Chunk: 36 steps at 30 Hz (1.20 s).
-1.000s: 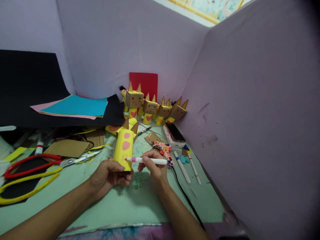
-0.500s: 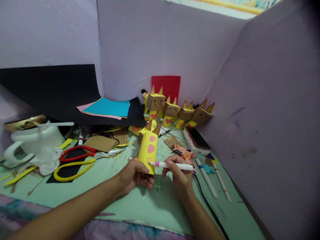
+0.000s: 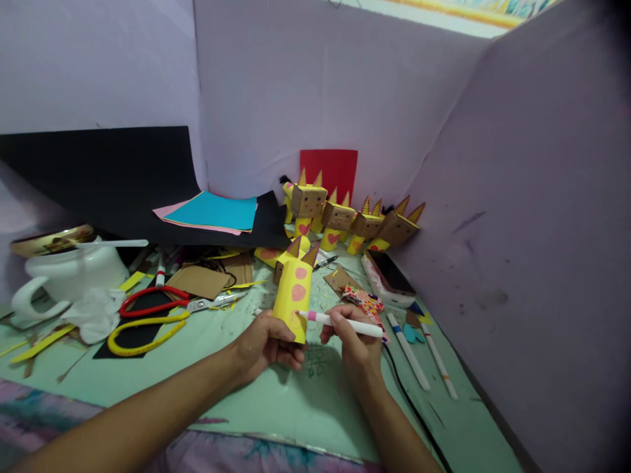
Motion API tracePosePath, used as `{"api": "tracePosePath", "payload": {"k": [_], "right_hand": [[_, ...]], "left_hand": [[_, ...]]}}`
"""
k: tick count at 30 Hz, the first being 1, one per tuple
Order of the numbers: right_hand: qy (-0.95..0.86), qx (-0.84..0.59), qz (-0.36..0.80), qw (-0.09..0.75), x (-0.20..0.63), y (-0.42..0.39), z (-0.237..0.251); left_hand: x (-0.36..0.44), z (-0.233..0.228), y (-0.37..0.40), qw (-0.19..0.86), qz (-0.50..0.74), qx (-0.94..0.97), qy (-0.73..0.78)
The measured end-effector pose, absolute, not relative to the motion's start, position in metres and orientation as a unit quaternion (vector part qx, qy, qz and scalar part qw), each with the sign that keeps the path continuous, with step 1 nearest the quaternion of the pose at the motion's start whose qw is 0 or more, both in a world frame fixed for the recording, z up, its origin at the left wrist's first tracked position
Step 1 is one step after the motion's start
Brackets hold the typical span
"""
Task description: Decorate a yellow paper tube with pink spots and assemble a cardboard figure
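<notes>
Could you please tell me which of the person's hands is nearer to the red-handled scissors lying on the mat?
Left. The left hand sits just right of the red-handled scissors; the right hand is farther right, beyond the yellow figure.

Green surface bearing scissors left of the phone; two markers near the phone, cardboard pieces beyond the scissors.

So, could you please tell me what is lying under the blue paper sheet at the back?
Under the blue paper sheet a pink sheet peeks out, and both rest on black paper. Any further sheets between them are covered.
</notes>
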State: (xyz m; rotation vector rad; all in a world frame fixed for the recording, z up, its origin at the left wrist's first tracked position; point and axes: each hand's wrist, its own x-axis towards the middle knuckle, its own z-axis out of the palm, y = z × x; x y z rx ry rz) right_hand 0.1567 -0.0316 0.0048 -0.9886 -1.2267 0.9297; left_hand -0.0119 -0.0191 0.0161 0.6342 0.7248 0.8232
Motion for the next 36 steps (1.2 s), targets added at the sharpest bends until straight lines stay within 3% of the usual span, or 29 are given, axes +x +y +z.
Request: {"api": "tracePosePath", "payload": {"k": [36], "right_hand": [[-0.533, -0.496, 0.300, 0.617, 0.1501, -0.0334, 0.0112]], "left_hand": [[-0.0096, 0.0172, -0.0194, 0.796, 0.376, 0.306, 0.363]]}}
